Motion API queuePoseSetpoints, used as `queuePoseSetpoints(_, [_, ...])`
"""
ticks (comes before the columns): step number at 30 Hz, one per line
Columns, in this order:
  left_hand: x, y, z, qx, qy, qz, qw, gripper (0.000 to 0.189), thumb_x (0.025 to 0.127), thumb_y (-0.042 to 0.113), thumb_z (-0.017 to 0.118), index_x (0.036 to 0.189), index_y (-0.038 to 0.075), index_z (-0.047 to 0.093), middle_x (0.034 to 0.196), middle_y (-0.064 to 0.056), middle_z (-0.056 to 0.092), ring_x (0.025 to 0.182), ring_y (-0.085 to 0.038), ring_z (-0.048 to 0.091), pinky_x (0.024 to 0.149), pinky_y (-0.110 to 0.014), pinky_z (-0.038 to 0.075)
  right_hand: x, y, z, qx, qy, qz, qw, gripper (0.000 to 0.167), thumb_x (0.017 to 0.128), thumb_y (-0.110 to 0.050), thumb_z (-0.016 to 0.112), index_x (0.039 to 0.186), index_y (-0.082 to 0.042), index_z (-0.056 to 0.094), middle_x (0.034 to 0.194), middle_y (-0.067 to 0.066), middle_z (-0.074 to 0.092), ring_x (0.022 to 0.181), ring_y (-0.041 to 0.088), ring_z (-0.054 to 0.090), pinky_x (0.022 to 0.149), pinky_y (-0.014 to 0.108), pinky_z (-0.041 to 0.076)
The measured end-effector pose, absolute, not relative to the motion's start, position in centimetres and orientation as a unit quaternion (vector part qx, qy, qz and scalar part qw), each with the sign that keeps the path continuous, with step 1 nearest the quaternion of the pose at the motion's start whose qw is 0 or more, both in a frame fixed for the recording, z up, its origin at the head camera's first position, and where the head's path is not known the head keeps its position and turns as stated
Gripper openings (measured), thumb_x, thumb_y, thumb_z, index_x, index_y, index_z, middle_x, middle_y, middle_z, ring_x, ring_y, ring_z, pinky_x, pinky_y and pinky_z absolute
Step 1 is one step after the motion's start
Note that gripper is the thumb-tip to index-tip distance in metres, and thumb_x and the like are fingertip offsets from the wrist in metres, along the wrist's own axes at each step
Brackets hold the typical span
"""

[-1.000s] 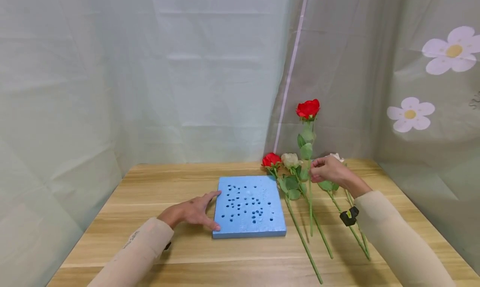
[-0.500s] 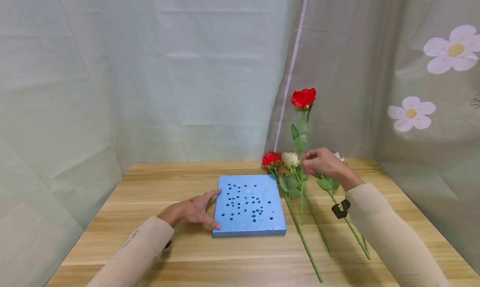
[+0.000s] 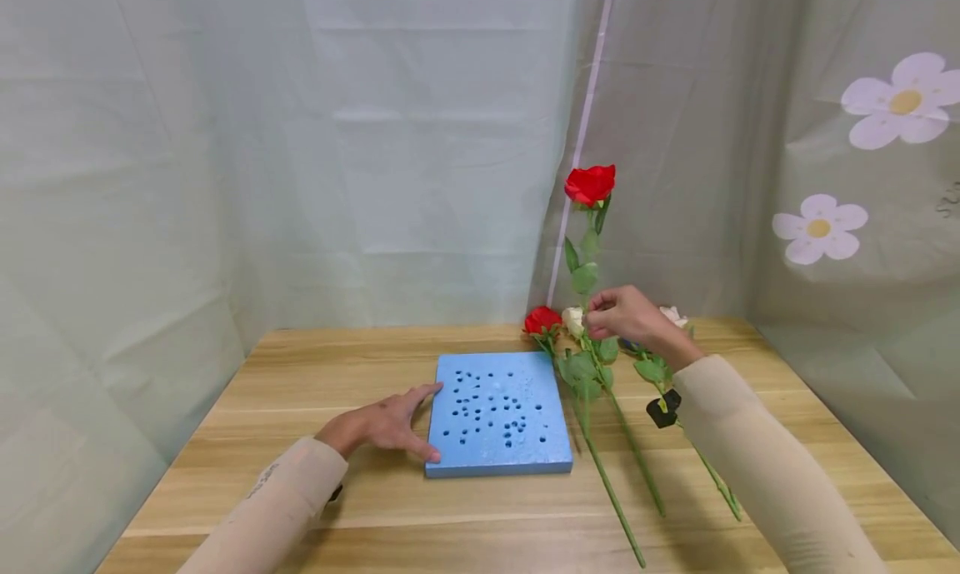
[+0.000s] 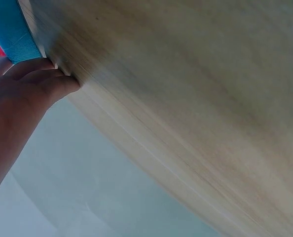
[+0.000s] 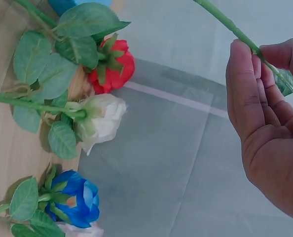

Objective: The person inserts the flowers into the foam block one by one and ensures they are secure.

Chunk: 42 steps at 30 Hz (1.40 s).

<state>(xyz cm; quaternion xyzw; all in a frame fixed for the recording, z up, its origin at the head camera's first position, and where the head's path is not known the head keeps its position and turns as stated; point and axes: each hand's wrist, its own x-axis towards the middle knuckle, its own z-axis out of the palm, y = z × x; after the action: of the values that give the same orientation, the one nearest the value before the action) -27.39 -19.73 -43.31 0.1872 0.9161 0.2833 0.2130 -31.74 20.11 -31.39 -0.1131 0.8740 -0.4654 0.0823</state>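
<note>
My right hand [image 3: 633, 320] pinches the green stem [image 5: 230, 24] of a red rose [image 3: 590, 185] between thumb and fingertips. That rose stands upright above the table, its bloom well over the hand. At the left edge of a blue foam board [image 3: 498, 416] full of small holes, my left hand [image 3: 382, 421] rests with thumb and fingers spread. In the left wrist view its fingers [image 4: 33, 66] touch the side of the board. The lower end of the held stem overlaps the lying flowers, so its tip is hard to make out.
Right of the board lie another red rose [image 3: 542, 320], a white rose [image 3: 574, 321] and a pale rose [image 3: 673, 314], stems toward the front. A blue rose [image 5: 75, 197] shows in the right wrist view. Curtains [image 3: 420, 182] hang behind the wooden table [image 3: 315, 357].
My right hand has moved left and slightly up, carrying the upright red rose toward the board. The left hand and the board have stayed in place.
</note>
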Motion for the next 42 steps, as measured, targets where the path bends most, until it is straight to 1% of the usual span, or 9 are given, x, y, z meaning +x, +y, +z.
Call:
queuePoseSetpoints(4, [-27.3, -19.8, -43.3, 0.187, 0.916, 0.284, 0.213, 0.120, 0.069, 0.055, 0.087, 0.160, 0.018, 0.020, 0.164, -0.015, 0.021, 0.147, -0.038, 0.024, 0.115, -0.061, 0.023, -32.0, 19.4, -31.3, -0.118, 0.872, -0.469, 0.076, 0.024, 0.091, -0.007, 0.060, 0.108, 0.010, 0.061, 0.103, 0.018, 0.067, 0.089, 0.024, 0.070, 0.081, 0.034, 0.058])
queuePoseSetpoints(8, [-27.3, -19.7, -43.3, 0.187, 0.916, 0.283, 0.213, 0.120, 0.069, 0.055, 0.088, 0.160, 0.018, 0.020, 0.163, -0.016, 0.021, 0.147, -0.038, 0.024, 0.115, -0.061, 0.024, -32.1, 18.6, -31.3, -0.133, 0.868, -0.474, 0.070, 0.022, 0.091, -0.006, 0.060, 0.106, 0.011, 0.061, 0.102, 0.019, 0.067, 0.087, 0.025, 0.071, 0.079, 0.032, 0.059])
queuePoseSetpoints(16, [-27.5, -19.8, -43.3, 0.192, 0.916, 0.282, 0.210, 0.119, 0.069, 0.055, 0.087, 0.160, 0.017, 0.020, 0.163, -0.016, 0.021, 0.147, -0.038, 0.025, 0.115, -0.060, 0.024, -32.0, 16.4, -30.7, -0.157, 0.865, -0.473, 0.057, 0.013, 0.088, -0.005, 0.059, 0.097, 0.004, 0.063, 0.094, 0.015, 0.068, 0.083, 0.024, 0.070, 0.077, 0.033, 0.059])
queuePoseSetpoints(23, [-27.5, -19.8, -43.4, 0.195, 0.915, 0.283, 0.211, 0.119, 0.069, 0.055, 0.087, 0.160, 0.016, 0.020, 0.163, -0.016, 0.021, 0.147, -0.038, 0.025, 0.116, -0.060, 0.024, -32.0, 14.9, -30.5, -0.174, 0.861, -0.475, 0.053, 0.012, 0.090, -0.007, 0.061, 0.097, 0.002, 0.062, 0.093, 0.013, 0.068, 0.087, 0.034, 0.070, 0.074, 0.032, 0.059])
queuePoseSetpoints(27, [-27.5, -19.9, -43.4, 0.197, 0.915, 0.282, 0.209, 0.119, 0.069, 0.055, 0.087, 0.160, 0.016, 0.020, 0.163, -0.017, 0.022, 0.147, -0.038, 0.025, 0.115, -0.060, 0.025, -32.0, 14.2, -30.6, -0.179, 0.857, -0.480, 0.049, 0.012, 0.089, -0.006, 0.061, 0.098, 0.002, 0.062, 0.094, 0.013, 0.068, 0.088, 0.035, 0.070, 0.071, 0.031, 0.058])
queuePoseSetpoints(32, [-27.5, -20.0, -43.4, 0.202, 0.914, 0.284, 0.206, 0.118, 0.070, 0.054, 0.087, 0.159, 0.015, 0.021, 0.163, -0.017, 0.022, 0.147, -0.038, 0.025, 0.115, -0.060, 0.025, -32.0, 13.3, -30.5, -0.179, 0.855, -0.484, 0.043, 0.012, 0.088, -0.005, 0.061, 0.097, 0.002, 0.063, 0.095, 0.014, 0.068, 0.090, 0.039, 0.069, 0.068, 0.030, 0.058])
queuePoseSetpoints(34, [-27.5, -20.0, -43.4, 0.203, 0.914, 0.285, 0.206, 0.118, 0.070, 0.054, 0.087, 0.159, 0.014, 0.021, 0.163, -0.017, 0.022, 0.147, -0.038, 0.025, 0.115, -0.060, 0.025, -32.0, 12.9, -30.5, -0.183, 0.853, -0.486, 0.040, 0.011, 0.088, -0.004, 0.061, 0.096, 0.002, 0.063, 0.095, 0.014, 0.068, 0.089, 0.038, 0.070, 0.070, 0.031, 0.059])
queuePoseSetpoints(39, [-27.5, -20.1, -43.4, 0.202, 0.915, 0.283, 0.206, 0.119, 0.070, 0.054, 0.087, 0.159, 0.014, 0.021, 0.163, -0.017, 0.023, 0.146, -0.038, 0.026, 0.115, -0.061, 0.025, -32.1, 12.0, -30.3, -0.189, 0.859, -0.475, 0.032, 0.009, 0.088, -0.006, 0.062, 0.095, 0.000, 0.064, 0.094, 0.012, 0.069, 0.081, 0.026, 0.071, 0.074, 0.034, 0.059])
queuePoseSetpoints(42, [-27.5, -20.2, -43.3, 0.201, 0.915, 0.283, 0.207, 0.119, 0.069, 0.054, 0.087, 0.159, 0.014, 0.021, 0.162, -0.018, 0.023, 0.146, -0.039, 0.026, 0.114, -0.061, 0.025, -32.1, 11.3, -30.1, -0.190, 0.860, -0.473, 0.031, 0.009, 0.089, -0.007, 0.063, 0.095, -0.001, 0.065, 0.095, 0.012, 0.068, 0.080, 0.023, 0.071, 0.075, 0.034, 0.059])
